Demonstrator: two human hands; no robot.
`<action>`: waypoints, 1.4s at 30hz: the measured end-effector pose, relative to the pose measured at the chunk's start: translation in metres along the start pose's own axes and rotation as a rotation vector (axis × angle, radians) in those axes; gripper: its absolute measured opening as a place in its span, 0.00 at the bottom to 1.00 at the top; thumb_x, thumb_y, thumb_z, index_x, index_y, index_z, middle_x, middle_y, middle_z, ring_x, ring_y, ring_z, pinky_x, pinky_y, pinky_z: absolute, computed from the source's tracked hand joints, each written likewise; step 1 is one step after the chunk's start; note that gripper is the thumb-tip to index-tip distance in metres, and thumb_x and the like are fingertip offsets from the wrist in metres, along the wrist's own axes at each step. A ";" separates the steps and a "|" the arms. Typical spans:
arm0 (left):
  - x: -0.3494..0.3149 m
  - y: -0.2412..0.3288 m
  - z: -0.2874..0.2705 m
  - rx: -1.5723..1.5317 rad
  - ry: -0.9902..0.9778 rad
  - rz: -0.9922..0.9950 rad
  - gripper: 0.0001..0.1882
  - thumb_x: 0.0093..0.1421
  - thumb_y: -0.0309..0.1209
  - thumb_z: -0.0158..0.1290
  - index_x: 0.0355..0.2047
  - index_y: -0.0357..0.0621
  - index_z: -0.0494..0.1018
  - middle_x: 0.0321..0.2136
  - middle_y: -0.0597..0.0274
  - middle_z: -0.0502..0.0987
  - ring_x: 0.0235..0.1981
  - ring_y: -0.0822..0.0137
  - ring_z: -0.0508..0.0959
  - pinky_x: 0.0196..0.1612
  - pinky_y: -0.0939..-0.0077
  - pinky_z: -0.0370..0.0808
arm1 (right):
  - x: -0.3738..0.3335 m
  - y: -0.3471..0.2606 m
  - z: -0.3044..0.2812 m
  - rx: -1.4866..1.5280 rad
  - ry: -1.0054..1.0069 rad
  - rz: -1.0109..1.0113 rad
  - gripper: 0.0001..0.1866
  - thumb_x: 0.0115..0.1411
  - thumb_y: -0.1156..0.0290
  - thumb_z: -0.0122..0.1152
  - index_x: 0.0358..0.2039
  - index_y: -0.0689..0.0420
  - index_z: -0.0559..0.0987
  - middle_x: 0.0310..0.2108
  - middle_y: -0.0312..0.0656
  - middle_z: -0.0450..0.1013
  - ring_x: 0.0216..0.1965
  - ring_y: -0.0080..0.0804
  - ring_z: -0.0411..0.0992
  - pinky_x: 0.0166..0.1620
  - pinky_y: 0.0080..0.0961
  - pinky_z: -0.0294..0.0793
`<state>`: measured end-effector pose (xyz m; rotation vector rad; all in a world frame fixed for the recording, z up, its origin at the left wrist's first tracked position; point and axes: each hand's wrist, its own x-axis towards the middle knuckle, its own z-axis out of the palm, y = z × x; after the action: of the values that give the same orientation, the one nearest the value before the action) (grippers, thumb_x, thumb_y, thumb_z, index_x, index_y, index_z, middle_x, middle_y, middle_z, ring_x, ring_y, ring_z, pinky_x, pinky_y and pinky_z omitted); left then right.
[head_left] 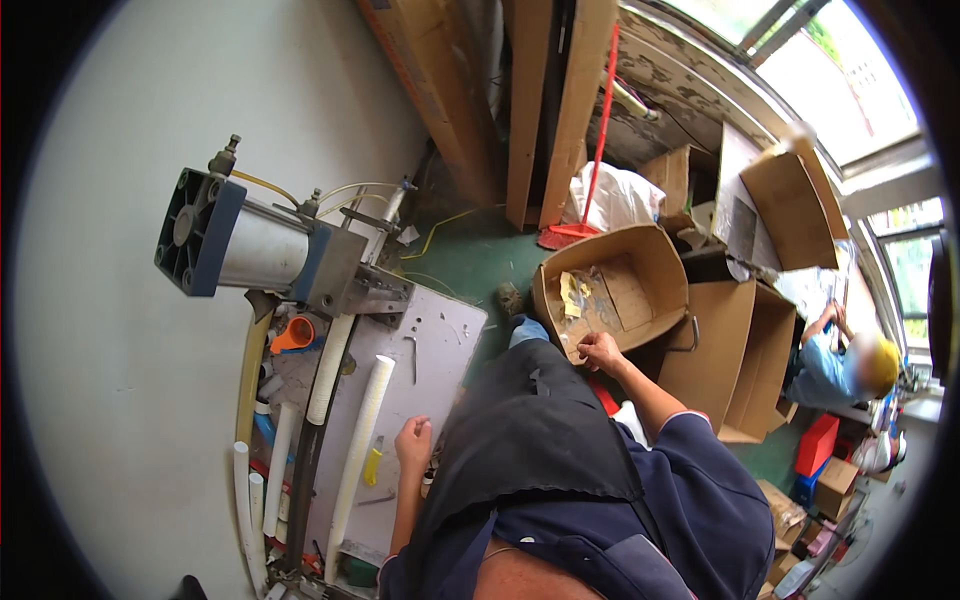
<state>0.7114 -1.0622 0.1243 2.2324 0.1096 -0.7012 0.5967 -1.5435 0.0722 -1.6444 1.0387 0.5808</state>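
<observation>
Pale wall (120,300) fills the L, green floor (475,265) btwn it & the cartons (705,335), windows (830,85) far R; co-worker (822,372) in blue on that side, well apart. Pale worktable (445,360) at L looks flat & hard, small bits strewn about, pneumatic cylinder (262,245) mounted at far end. Open-topped cardboard box (655,268) is ahead & slightly R, just past the legs: prob. light & dry, not slippery, walls stiff-ish but likely to crease; best hold = two opposite rims, or under the base if loaded. White tube (358,465) runs along the table: looks light, rigid, could roll; grip mid-length. Hands well apart: R hand (600,351) at box's near rim, fingers curled in, can't tell if it pinches anything or touches cardboard. L hand (413,440) by table edge, fingers loosely bent, nothing visible in it, tho palm's hidden. Yellow-handled cutter (373,463) just beside L hand: prob. light, hard; take by handle, blade unclear. Yellowish scraps (570,295) in box look thin, soft, easily pinched
</observation>
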 end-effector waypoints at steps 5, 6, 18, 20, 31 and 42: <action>0.007 0.014 0.030 -0.120 0.162 -0.152 0.13 0.62 0.31 0.56 0.43 0.36 0.78 0.32 0.55 0.83 0.33 0.65 0.82 0.41 0.71 0.77 | 0.093 -0.043 -0.034 -0.227 -0.171 -0.024 0.12 0.58 0.68 0.60 0.37 0.63 0.83 0.26 0.43 0.80 0.22 0.31 0.79 0.23 0.31 0.81; 0.009 0.019 0.039 -0.234 0.176 -0.182 0.13 0.63 0.31 0.56 0.44 0.35 0.78 0.32 0.55 0.83 0.33 0.65 0.82 0.41 0.71 0.78 | 0.117 -0.054 -0.046 -0.269 -0.190 -0.049 0.12 0.58 0.68 0.60 0.36 0.63 0.83 0.26 0.44 0.80 0.22 0.32 0.79 0.23 0.32 0.81; -0.005 0.103 0.077 -0.184 0.231 -0.212 0.15 0.62 0.34 0.56 0.45 0.37 0.78 0.36 0.50 0.84 0.38 0.61 0.84 0.44 0.69 0.78 | 0.201 -0.229 -0.115 -0.069 0.027 -0.300 0.09 0.60 0.69 0.59 0.31 0.63 0.80 0.22 0.39 0.76 0.17 0.27 0.74 0.18 0.27 0.73; -0.011 0.097 0.084 -0.203 0.265 -0.218 0.16 0.62 0.34 0.56 0.45 0.37 0.78 0.36 0.50 0.84 0.38 0.61 0.84 0.44 0.69 0.78 | 0.187 -0.222 -0.105 -0.095 -0.060 -0.299 0.09 0.61 0.68 0.59 0.31 0.61 0.80 0.22 0.38 0.76 0.18 0.25 0.74 0.19 0.25 0.74; -0.005 0.129 0.126 -0.220 0.297 -0.300 0.16 0.64 0.36 0.55 0.46 0.37 0.78 0.39 0.54 0.83 0.40 0.63 0.83 0.45 0.70 0.77 | 0.228 -0.223 -0.138 -0.980 -0.275 -0.327 0.11 0.58 0.63 0.59 0.28 0.58 0.82 0.21 0.40 0.79 0.21 0.29 0.79 0.23 0.30 0.80; 0.192 0.275 0.161 -0.213 0.213 -0.216 0.13 0.64 0.34 0.56 0.47 0.44 0.78 0.42 0.53 0.82 0.44 0.56 0.82 0.48 0.67 0.77 | 0.375 -0.383 -0.140 -0.729 -0.218 -0.695 0.12 0.57 0.62 0.57 0.32 0.55 0.84 0.28 0.52 0.80 0.29 0.42 0.81 0.35 0.37 0.81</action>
<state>0.8807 -1.3933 0.1191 2.1006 0.5143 -0.5344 1.0957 -1.7780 0.0181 -2.3414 0.0256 0.6732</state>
